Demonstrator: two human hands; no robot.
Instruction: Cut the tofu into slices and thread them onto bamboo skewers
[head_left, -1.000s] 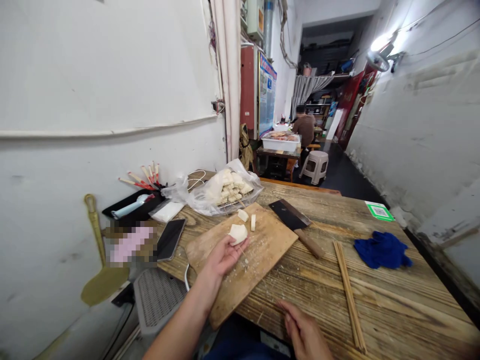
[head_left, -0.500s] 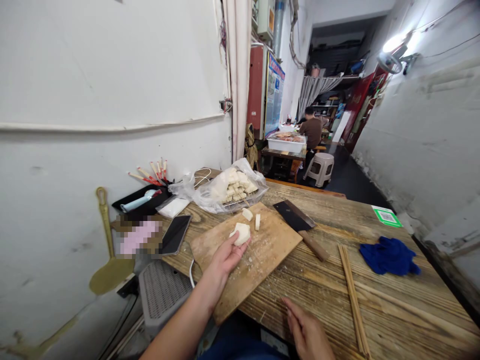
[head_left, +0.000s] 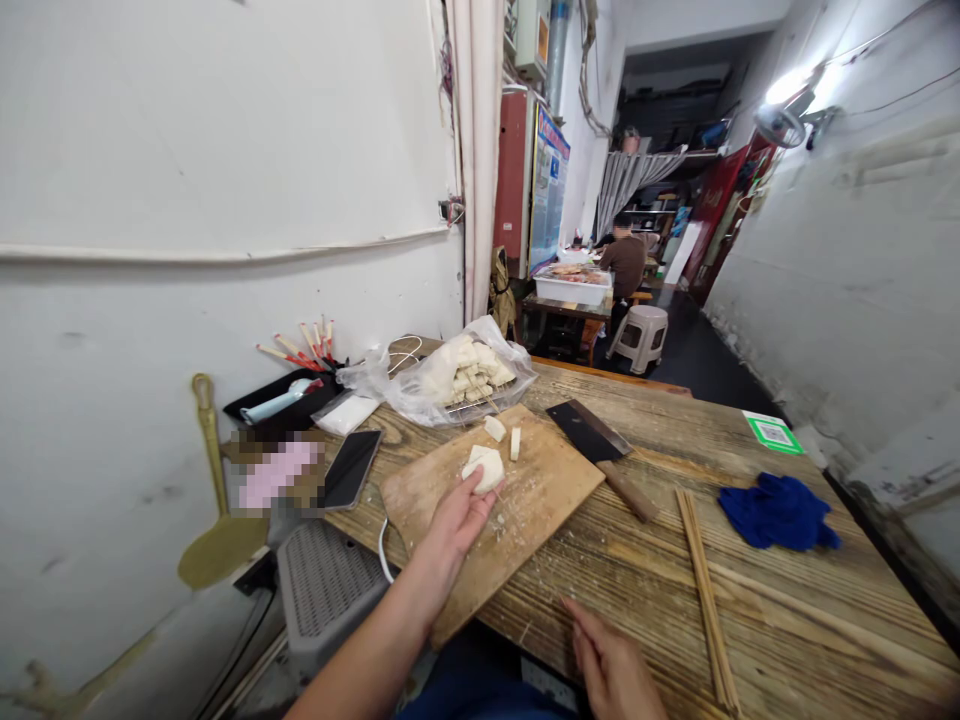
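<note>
My left hand [head_left: 463, 512] is closed on a pale white food slice [head_left: 484, 468], its exact kind unclear, just above the wooden cutting board [head_left: 540, 510]. Two smaller white pieces [head_left: 494, 428] lie on the board beyond the fingertips. By the table's near edge, right of the board, is my right hand [head_left: 611, 655], its fingers drawn together and partly curled; whatever they may pinch is too small to make out. A cleaver [head_left: 592, 432] rests across the board's far right edge, handle toward me. Farther right lies a bundle of thin wooden skewers [head_left: 705, 600].
Behind the board sits a clear plastic bag [head_left: 420, 395] of stacked white pieces on sticks. A phone [head_left: 351, 470] and a black tray [head_left: 251, 412] are at left. A blue cloth [head_left: 778, 512] lies at right. A seated person [head_left: 624, 265] is in the background.
My left hand has shifted slightly to the right with the white slice, which is turned a little. My right hand has barely moved.
</note>
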